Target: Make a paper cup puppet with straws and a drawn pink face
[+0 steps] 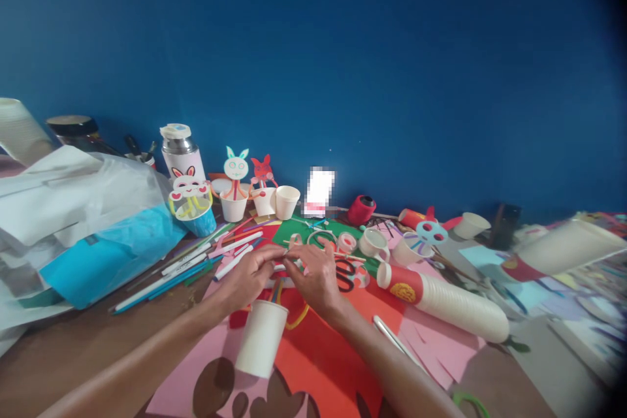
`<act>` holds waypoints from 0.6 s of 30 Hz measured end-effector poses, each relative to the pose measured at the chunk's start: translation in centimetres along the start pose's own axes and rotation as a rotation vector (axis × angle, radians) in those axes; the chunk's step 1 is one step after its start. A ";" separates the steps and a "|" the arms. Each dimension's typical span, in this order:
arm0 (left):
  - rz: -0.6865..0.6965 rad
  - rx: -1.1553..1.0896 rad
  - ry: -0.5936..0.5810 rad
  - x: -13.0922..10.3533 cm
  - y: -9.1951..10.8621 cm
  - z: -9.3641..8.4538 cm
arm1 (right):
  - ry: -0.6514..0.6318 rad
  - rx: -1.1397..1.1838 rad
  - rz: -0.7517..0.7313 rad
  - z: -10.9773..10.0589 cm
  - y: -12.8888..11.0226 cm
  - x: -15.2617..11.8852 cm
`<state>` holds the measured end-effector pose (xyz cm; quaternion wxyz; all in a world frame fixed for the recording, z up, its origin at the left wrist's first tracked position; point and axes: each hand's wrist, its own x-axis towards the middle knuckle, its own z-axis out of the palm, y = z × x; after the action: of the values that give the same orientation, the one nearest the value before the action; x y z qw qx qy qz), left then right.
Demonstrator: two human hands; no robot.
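My left hand [255,269] and my right hand [317,275] meet above the middle of the table. Both have bent fingers, with fingertips close together; whatever they pinch is too small or hidden to make out. Just below them a white paper cup [262,339] lies on its side, its mouth toward my hands. Coloured strips stick out of that mouth, and a yellow strip [297,320] curves beside it. Under the cup are a red sheet [337,359] and a pink sheet [181,375] with rounded cut-outs. Black scissors handles [345,275] lie right of my right hand.
Paper-cup figures [235,186] stand at the back left beside a thermos [182,153]. Several markers [186,264] lie at left, near plastic bags [93,196]. A long stack of paper cups [458,304] lies at right. A lit, blurred screen [319,191] stands by the blue wall.
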<state>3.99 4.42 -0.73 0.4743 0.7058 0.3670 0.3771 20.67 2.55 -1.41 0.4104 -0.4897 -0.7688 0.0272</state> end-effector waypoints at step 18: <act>0.048 0.136 -0.002 -0.6 1.7 0.6 | 0.014 0.049 0.073 -0.3 -0.1 0.1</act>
<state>4.51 3.22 0.64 0.4168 0.7453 0.3743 0.3616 20.77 2.48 -1.12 0.4265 -0.5073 -0.7466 0.0575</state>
